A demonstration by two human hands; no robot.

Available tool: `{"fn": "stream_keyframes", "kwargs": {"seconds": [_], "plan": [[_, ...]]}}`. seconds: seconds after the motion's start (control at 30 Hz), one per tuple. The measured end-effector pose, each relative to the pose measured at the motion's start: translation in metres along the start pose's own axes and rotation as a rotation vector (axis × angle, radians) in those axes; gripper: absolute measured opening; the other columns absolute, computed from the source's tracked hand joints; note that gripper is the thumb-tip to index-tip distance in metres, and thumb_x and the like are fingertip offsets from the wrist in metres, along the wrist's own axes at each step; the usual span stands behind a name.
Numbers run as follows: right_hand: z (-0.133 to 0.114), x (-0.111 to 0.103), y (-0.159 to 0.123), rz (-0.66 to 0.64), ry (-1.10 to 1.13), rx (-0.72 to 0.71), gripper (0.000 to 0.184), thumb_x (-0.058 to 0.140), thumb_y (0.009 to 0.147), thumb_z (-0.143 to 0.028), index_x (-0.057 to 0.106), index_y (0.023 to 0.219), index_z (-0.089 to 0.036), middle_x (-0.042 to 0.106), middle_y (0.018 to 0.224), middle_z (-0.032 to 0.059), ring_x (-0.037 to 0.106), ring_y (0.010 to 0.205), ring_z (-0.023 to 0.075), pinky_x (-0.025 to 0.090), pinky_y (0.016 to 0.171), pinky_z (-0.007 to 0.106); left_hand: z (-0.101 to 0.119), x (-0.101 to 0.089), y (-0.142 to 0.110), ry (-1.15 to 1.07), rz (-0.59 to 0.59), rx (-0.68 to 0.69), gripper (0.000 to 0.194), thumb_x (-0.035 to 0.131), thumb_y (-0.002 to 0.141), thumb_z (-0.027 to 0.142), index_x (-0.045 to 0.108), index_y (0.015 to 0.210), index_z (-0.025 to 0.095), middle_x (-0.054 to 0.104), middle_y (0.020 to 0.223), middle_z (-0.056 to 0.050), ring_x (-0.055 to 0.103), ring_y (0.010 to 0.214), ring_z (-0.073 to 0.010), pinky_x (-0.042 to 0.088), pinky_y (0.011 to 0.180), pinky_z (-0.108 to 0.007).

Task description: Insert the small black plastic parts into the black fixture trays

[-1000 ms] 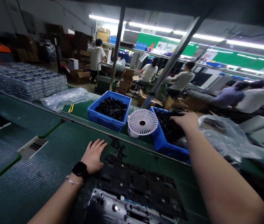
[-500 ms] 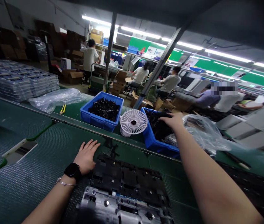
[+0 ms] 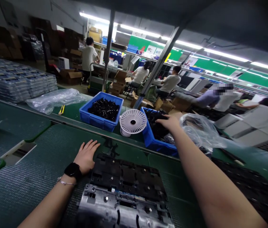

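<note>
Blue plastic bin (image 3: 154,142) past the far rail of the green conveyor belt (image 3: 36,177), full of black parts (image 3: 154,121); right hand (image 3: 170,123) sits on them, can't tell if gripping. Left hand (image 3: 85,156) lies open, fingers spread, on the belt, just beside a metal-and-black fixture (image 3: 124,190). White fan (image 3: 133,121) stands between that bin and a second blue bin (image 3: 98,123).

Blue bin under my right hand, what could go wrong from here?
The right hand is in the blue bin of black parts, so pieces might drop onto the green belt. The loose plastic bag beside that hand could snag or slide into the bin. The left hand rests close to the metal fixture, so a bump could shift it.
</note>
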State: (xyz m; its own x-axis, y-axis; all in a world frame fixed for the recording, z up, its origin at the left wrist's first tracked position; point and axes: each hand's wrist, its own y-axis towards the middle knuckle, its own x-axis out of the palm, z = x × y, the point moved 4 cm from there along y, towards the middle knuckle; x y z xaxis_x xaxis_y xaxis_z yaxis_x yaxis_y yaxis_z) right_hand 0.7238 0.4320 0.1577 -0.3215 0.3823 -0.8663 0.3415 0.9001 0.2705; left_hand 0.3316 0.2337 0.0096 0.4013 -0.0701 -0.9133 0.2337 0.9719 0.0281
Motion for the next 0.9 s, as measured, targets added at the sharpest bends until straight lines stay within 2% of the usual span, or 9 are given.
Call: {"fn": "stream_keyframes", "kwargs": {"seconds": [0.17,0.27,0.33,0.4,0.5,0.6,0.7,0.8,0.9], "plan": [[-0.027,-0.032,-0.023,0.018,0.162,-0.11,0.062,0.072,0.058,-0.051,0.062,0.112,-0.022,0.068,0.093,0.0038,0.064,0.08,0.021,0.051,0.069,0.028,0.002,-0.003,-0.001,-0.008,0.004,-0.001,0.065,0.044,0.074,0.02,0.031,0.137,0.026,0.029,0.146,-0.002,0.015,0.137,-0.0202,0.007,0.111,-0.046],[-0.064,-0.047,-0.059,-0.138,0.406,-0.35,0.053,0.072,0.061,-0.048,0.063,0.107,-0.023,0.068,0.094,0.0037,0.064,0.082,0.0215,0.051,0.071,0.027,0.003,-0.003,0.0,-0.017,-0.017,-0.011,0.067,0.044,0.073,0.02,0.03,0.138,0.025,0.029,0.146,-0.002,0.015,0.136,-0.0206,0.007,0.111,-0.046],[-0.088,-0.046,-0.089,-0.267,0.454,-0.507,0.049,0.075,0.06,-0.044,0.065,0.102,-0.022,0.068,0.093,0.0029,0.063,0.085,0.0223,0.05,0.075,0.028,0.003,-0.004,0.0,-0.029,-0.023,-0.021,0.068,0.044,0.073,0.02,0.027,0.139,0.026,0.028,0.146,-0.002,0.015,0.136,-0.0209,0.006,0.111,-0.046],[-0.107,-0.031,-0.119,-0.451,0.443,-0.635,0.044,0.076,0.06,-0.04,0.066,0.098,-0.021,0.068,0.091,0.0013,0.063,0.085,0.0218,0.049,0.077,0.03,0.003,-0.004,0.0,-0.036,-0.021,-0.024,0.068,0.043,0.074,0.02,0.025,0.14,0.026,0.028,0.147,-0.002,0.015,0.136,-0.0209,0.006,0.111,-0.046],[-0.123,0.012,-0.156,-0.695,0.346,-0.814,0.037,0.072,0.065,-0.036,0.066,0.099,-0.021,0.068,0.094,0.0007,0.063,0.084,0.0199,0.048,0.078,0.029,0.003,-0.004,0.0,-0.038,-0.015,-0.018,0.068,0.043,0.075,0.02,0.023,0.14,0.024,0.026,0.147,-0.002,0.014,0.137,-0.0209,0.005,0.111,-0.045],[-0.128,0.061,-0.18,-0.734,0.128,-0.959,0.038,0.072,0.064,-0.028,0.065,0.1,-0.019,0.066,0.093,0.0028,0.062,0.077,0.0186,0.048,0.07,0.028,0.002,-0.002,0.0,-0.04,-0.012,-0.018,0.07,0.043,0.074,0.019,0.021,0.141,0.022,0.026,0.147,-0.004,0.013,0.137,-0.0208,0.005,0.111,-0.045],[-0.132,0.098,-0.195,-0.747,0.057,-1.024,0.04,0.075,0.058,-0.021,0.067,0.097,-0.018,0.064,0.094,0.0056,0.061,0.073,0.0192,0.046,0.068,0.029,0.001,0.0,0.001,-0.039,-0.011,-0.031,0.072,0.043,0.073,0.017,0.019,0.142,0.019,0.026,0.147,-0.006,0.014,0.137,-0.0205,0.006,0.111,-0.045],[-0.137,0.114,-0.203,-0.775,0.062,-1.063,0.048,0.076,0.058,-0.023,0.065,0.104,-0.021,0.062,0.101,0.0065,0.06,0.084,0.0211,0.045,0.076,0.03,0.0,0.001,0.002,-0.036,-0.008,-0.03,0.074,0.043,0.073,0.018,0.017,0.142,0.018,0.025,0.147,-0.007,0.013,0.137,-0.0204,0.006,0.111,-0.045],[-0.139,0.108,-0.2,-0.822,0.068,-1.092,0.061,0.079,0.057,-0.031,0.06,0.115,-0.025,0.055,0.119,0.0076,0.055,0.102,0.024,0.042,0.089,0.033,-0.001,0.002,0.002,-0.032,-0.005,-0.018,0.073,0.044,0.074,0.021,0.018,0.142,0.017,0.024,0.148,-0.007,0.013,0.137,-0.0204,0.006,0.111,-0.045]]}}
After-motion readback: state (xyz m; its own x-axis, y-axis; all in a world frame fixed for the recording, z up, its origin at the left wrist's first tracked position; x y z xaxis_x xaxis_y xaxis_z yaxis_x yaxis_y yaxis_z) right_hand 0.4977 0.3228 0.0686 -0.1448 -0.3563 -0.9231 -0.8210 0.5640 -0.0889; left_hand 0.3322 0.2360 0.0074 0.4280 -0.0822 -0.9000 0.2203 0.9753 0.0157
